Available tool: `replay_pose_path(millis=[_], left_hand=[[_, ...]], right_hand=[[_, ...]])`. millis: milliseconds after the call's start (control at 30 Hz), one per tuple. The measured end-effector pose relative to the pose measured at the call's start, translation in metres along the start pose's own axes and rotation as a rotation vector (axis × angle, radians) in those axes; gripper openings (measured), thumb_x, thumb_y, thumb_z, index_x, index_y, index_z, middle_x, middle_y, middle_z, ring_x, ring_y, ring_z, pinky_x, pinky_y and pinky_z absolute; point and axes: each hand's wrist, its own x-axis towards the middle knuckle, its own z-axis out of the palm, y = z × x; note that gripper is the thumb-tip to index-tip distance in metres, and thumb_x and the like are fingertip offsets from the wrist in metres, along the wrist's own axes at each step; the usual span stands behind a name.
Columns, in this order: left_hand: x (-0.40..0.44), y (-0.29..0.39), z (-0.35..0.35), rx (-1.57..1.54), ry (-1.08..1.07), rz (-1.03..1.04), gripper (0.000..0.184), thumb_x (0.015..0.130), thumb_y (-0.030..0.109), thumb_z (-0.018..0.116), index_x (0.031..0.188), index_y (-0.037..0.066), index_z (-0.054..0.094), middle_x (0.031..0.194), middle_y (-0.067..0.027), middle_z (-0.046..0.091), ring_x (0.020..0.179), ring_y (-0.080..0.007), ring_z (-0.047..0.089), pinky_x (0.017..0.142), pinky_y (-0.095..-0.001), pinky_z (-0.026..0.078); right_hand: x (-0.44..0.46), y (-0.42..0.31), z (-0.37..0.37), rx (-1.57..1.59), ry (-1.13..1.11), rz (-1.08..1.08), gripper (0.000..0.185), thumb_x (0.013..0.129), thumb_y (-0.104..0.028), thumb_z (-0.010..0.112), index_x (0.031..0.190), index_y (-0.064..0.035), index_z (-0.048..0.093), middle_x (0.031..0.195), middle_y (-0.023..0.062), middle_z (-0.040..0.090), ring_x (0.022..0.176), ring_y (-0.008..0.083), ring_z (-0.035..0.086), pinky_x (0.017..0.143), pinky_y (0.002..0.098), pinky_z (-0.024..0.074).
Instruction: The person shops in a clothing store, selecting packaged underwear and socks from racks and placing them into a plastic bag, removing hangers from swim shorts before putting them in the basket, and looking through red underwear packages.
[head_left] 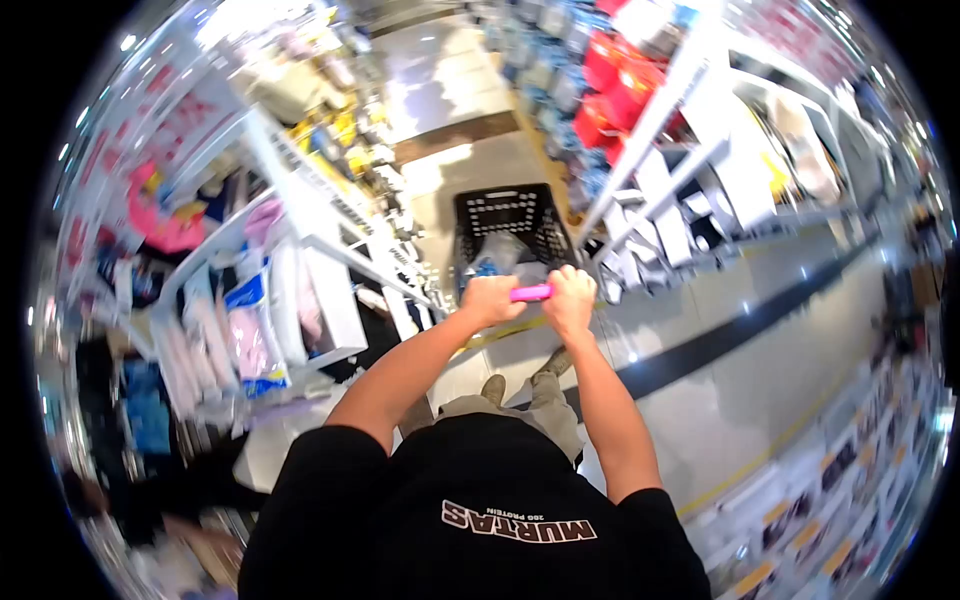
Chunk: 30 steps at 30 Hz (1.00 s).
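Note:
Both my hands are closed around the pink handle (531, 293) of a black shopping cart (505, 197). My left hand (490, 302) grips its left end, and my right hand (571, 298) holds the right end, with a short stretch of pink showing between them. Beyond the handle, the basket holds a clear plastic package (502, 247) and something blue near its left side. What these items are is too small to tell.
Shelves with packaged goods (245, 340) line the left side. On the right stand white racks (690, 180) and red packages (617, 80). A tiled aisle (440, 75) runs ahead. Part of a person in dark clothing (165, 490) shows at lower left.

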Motion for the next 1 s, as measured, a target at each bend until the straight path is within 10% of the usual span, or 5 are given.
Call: replay_pose_path(millis=[1000], left_hand=[[0.171, -0.082, -0.044, 0.205, 0.093, -0.384, 0.038, 0.073, 0.045, 0.070, 0.083, 0.008, 0.069, 0.082, -0.0149, 0.070, 0.080, -0.0341, 0.070, 0.072, -0.0452, 0.056]], right_hand=[[0.234, 0.045, 0.072, 0.129, -0.291, -0.318, 0.021, 0.076, -0.017, 0.069, 0.097, -0.0157, 0.066, 0.096, 0.0061, 0.059, 0.094, 0.0304, 0.057, 0.082, 0.0470, 0.0444]])
